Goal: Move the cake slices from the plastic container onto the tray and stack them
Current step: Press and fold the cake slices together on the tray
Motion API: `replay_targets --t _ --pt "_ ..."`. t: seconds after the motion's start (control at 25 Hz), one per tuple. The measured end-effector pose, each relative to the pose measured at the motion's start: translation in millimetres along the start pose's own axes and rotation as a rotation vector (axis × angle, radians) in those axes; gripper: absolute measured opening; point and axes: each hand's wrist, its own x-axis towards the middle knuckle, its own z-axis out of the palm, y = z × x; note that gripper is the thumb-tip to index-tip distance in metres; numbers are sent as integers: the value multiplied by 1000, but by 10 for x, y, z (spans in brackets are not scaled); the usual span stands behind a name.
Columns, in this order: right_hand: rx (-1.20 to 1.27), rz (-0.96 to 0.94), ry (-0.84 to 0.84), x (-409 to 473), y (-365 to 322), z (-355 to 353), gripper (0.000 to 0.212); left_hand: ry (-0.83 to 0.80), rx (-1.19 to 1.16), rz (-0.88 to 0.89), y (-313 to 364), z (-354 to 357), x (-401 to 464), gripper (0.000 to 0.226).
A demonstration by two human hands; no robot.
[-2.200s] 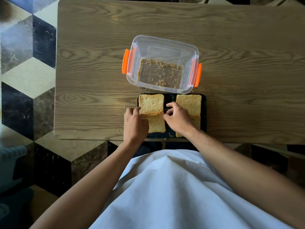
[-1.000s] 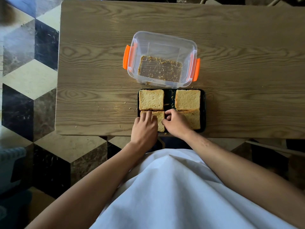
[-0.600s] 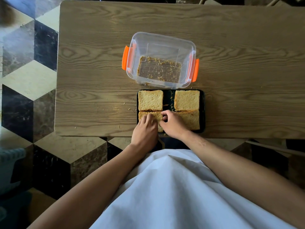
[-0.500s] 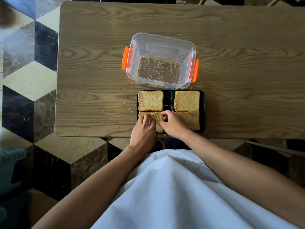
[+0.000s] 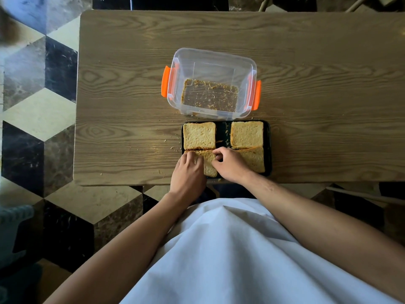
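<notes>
A black tray (image 5: pixel 267 145) lies at the table's near edge with golden cake slices on it: one at the far left (image 5: pixel 199 135), one at the far right (image 5: pixel 247 134), one at the near right (image 5: pixel 254 159) and one at the near left (image 5: pixel 209 163). My left hand (image 5: pixel 188 174) presses on the near-left slice from its left side. My right hand (image 5: pixel 228 164) pinches that same slice at its right edge. The clear plastic container (image 5: pixel 210 62) with orange clips stands just behind the tray and holds only crumbs.
The wooden table (image 5: pixel 131 84) carries scattered crumbs left of the tray. Its near edge runs right under my wrists. A white cloth covers my lap below. Patterned floor tiles lie to the left.
Both hands have slid from the far-left slice down to the near-left slice and settled on it. Over the last half second they have barely moved.
</notes>
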Motion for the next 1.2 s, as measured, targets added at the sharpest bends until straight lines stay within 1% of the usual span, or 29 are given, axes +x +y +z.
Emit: replay_targets --t 0.12,0.28,0.4,0.52,0.56,0.64,0.76,0.84,1.0,1.12,1.2 --pt "44 2 38 -69 25 -47 36 15 -67 42 40 -67 54 51" --pt "104 -17 233 -170 209 -222 25 -18 -182 133 207 -135 191 52" --pt "141 35 402 -153 404 -417 20 -53 -267 82 353 -156 383 49" --pt "164 144 499 -70 625 -642 26 -60 -357 -3 511 -167 599 47" --pt "135 172 498 -37 683 -697 28 -66 -378 -47 560 -168 682 45" --pt "81 200 443 11 769 -759 32 -80 -425 -154 677 -183 815 35" --pt "-22 137 366 17 820 -745 34 -50 -576 -332 825 -202 912 17" --pt "-60 93 333 9 840 -732 38 -37 -636 -403 866 -196 972 10" --pt "-90 43 291 35 886 -746 42 -59 -659 -448 944 -195 1035 12" --pt "-34 44 289 32 929 -810 44 -69 -622 -439 1026 -182 1061 16" --pt "-2 47 295 24 955 -857 44 -59 -603 -435 1060 -168 1094 15"
